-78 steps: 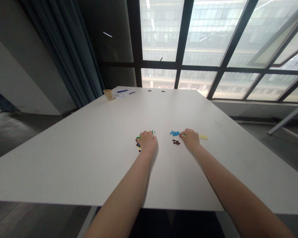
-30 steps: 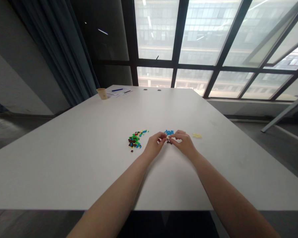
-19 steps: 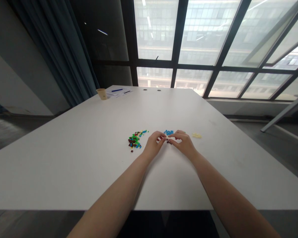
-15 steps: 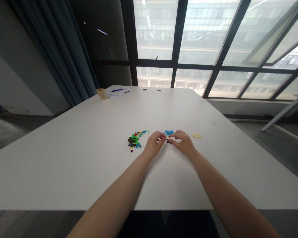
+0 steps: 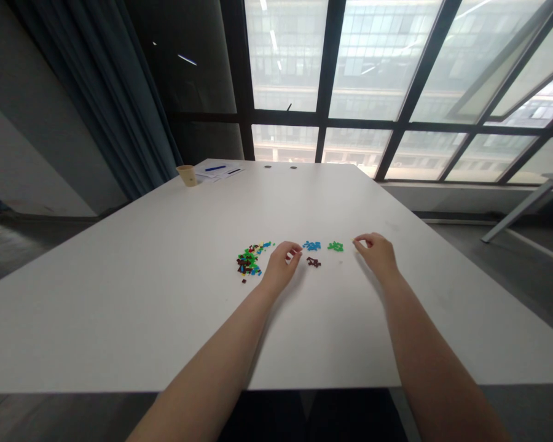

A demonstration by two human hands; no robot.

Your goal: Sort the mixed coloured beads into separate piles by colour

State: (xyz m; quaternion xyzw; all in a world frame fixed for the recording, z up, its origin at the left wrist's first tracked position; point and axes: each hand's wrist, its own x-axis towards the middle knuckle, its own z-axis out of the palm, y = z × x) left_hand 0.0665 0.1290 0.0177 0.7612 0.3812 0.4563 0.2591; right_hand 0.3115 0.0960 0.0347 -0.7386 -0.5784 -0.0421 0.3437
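Observation:
My left hand (image 5: 280,267) rests on the white table (image 5: 166,276) with its fingers curled in and nothing visible in them. It lies between a mixed pile of tiny coloured pieces (image 5: 251,260) and a small dark brown pile (image 5: 313,262). Just beyond are a blue pile (image 5: 311,245) and a green pile (image 5: 335,247). To the right of the green pile, my right hand (image 5: 376,252) pinches a tiny pale yellow piece (image 5: 353,240) at its fingertips. The hand covers the spot where the yellow pile lay.
At the table's far left corner stand a tan paper cup (image 5: 186,175) and papers with a blue pen (image 5: 215,169). Dark-framed windows rise behind the table, and a dark curtain hangs at the left.
The two hands had met over the brown pile with a small piece between their fingertips. The right hand has since moved away to the right, uncovering the green pile. The left hand has barely moved.

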